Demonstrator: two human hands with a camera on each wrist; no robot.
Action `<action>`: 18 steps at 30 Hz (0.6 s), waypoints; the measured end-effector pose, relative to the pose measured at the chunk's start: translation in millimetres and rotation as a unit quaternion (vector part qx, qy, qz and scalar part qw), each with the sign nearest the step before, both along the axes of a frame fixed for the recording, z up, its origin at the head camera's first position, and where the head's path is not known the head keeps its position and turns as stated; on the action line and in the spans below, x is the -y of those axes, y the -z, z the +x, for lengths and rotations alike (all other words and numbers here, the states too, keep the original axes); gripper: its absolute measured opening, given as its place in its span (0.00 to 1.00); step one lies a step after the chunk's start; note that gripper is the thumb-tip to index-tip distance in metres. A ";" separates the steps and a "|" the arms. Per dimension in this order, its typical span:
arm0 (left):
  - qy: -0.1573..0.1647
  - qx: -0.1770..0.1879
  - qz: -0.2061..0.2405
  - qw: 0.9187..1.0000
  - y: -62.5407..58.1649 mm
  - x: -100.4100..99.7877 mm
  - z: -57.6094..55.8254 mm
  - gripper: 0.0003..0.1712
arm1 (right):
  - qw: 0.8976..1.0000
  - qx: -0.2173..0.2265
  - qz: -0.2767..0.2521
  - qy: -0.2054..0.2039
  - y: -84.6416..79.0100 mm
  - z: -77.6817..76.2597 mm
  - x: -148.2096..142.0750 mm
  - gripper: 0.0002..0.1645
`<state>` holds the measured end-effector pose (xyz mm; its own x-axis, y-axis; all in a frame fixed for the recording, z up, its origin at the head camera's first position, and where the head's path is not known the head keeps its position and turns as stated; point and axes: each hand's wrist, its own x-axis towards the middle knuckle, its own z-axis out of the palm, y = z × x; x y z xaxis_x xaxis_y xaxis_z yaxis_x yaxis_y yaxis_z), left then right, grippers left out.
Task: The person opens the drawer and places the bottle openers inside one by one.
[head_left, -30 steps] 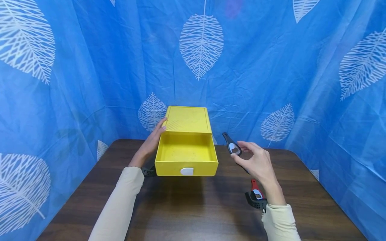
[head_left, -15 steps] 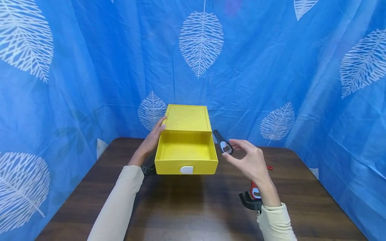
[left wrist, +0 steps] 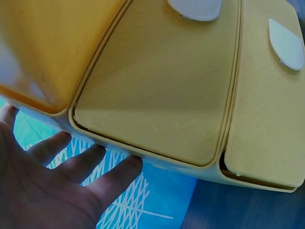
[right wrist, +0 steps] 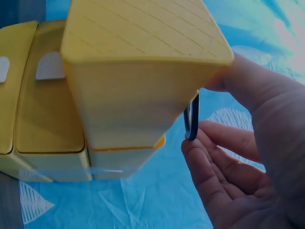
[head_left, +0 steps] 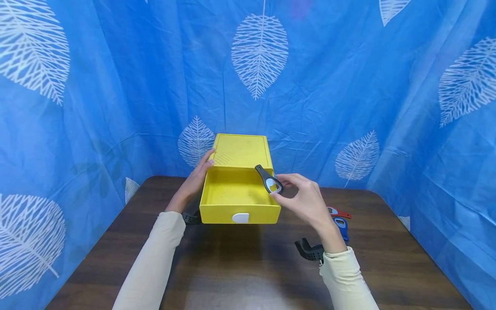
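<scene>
A yellow drawer unit (head_left: 242, 150) stands on the table with its top drawer (head_left: 217, 214) pulled out; no object shows inside. My left hand (head_left: 191, 183) rests against the unit's left side, its fingers (left wrist: 116, 179) extended along the wall in the left wrist view. Between thumb and fingertips, my right hand (head_left: 306, 200) pinches a black bottle opener (head_left: 264, 173) by its oval head, over the right side of the open drawer. From the right wrist, the bottle opener (right wrist: 193, 119) appears edge-on, partly hidden by the drawer.
On the dark wooden table (head_left: 232, 267), a red bottle opener (head_left: 342, 213) and a blue one (head_left: 342, 230) lie right of the unit, partly covered by my right forearm. Lower drawers (left wrist: 157, 86) look closed. A blue leaf-patterned curtain (head_left: 317, 86) surrounds the table.
My right hand has carried the black bottle opener leftward, from beside the unit to over the drawer. The blue bottle opener has come into sight. My left hand stays put.
</scene>
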<state>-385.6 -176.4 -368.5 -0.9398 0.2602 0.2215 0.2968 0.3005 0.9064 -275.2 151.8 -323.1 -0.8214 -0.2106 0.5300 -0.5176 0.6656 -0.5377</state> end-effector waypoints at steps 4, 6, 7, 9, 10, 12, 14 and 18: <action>-0.001 -0.001 -0.001 1.000 0.2 -0.6 -0.3 0.38 | 1.000 0.015 0.015 -0.006 -3.1 -4.4 6.6 0.28; -0.001 -0.001 0.000 1.000 0.0 -0.9 -0.1 0.38 | 1.000 0.019 0.022 -0.011 -3.6 -7.2 9.2 0.28; -0.001 0.000 0.000 1.000 -0.4 -1.1 0.4 0.38 | 0.999 0.019 0.025 -0.015 -3.8 -8.7 10.4 0.28; -0.002 0.001 -0.002 1.000 -0.5 -1.3 0.4 0.38 | 0.999 0.018 0.033 -0.020 -4.7 -11.4 12.7 0.27; -0.002 0.002 -0.002 1.000 -0.6 -1.4 0.2 0.39 | 0.999 0.017 0.037 -0.023 -5.4 -12.8 13.8 0.27; -0.003 0.003 -0.003 1.000 -0.8 -1.8 -0.2 0.39 | 0.999 0.015 0.046 -0.026 -6.6 -15.0 16.4 0.27; -0.004 0.003 -0.006 1.000 -0.3 -1.7 -1.3 0.39 | 0.998 0.011 0.057 -0.028 -7.8 -16.9 19.3 0.27; -0.005 0.001 -0.007 1.000 -0.1 -1.0 -1.9 0.39 | 0.996 0.005 0.079 -0.034 -9.9 -18.9 24.1 0.26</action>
